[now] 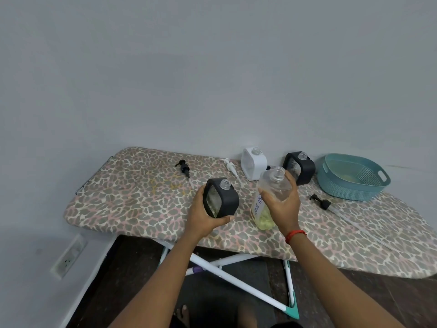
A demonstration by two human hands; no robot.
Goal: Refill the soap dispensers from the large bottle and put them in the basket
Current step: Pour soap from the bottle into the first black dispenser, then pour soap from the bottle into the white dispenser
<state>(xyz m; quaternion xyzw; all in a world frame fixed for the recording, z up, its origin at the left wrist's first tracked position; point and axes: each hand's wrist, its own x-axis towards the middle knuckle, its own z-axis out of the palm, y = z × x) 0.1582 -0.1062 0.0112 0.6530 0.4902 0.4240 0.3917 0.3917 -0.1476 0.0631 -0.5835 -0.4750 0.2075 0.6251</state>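
Hands grip one thing each: left hand [203,215] the black square dispenser [225,201], right hand [283,207] the big clear soap bottle [274,182], upright just right of it.

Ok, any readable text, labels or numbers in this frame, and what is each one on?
"soap": handwritten in blue on the white label of the large bottle, running sideways.
Second word on that label: partly behind the right hand, unreadable.
Nothing else shows any text.
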